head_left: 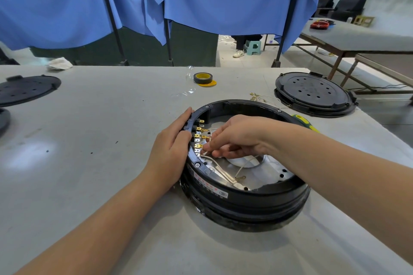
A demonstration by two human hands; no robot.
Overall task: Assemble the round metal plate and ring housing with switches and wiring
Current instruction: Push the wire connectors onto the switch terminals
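Note:
The black ring housing [245, 196] stands on the grey table, with the round metal plate [263, 176] lying inside it. A row of switches with brass terminals [199, 138] lines its left inner wall. My left hand [172, 143] presses flat against the outside of the left rim, fingers straight. My right hand [232, 136] reaches inside and pinches a white wire [220, 167] at the terminals. The wire runs down across the plate to a small brass connector.
A black perforated cover [315, 94] lies at the back right, and another [26, 89] at the far left. A tape roll [203, 78] sits behind the housing. Loose wires with brass connectors [261, 97] lie nearby. A green-yellow screwdriver handle [305, 121] pokes out behind my right arm.

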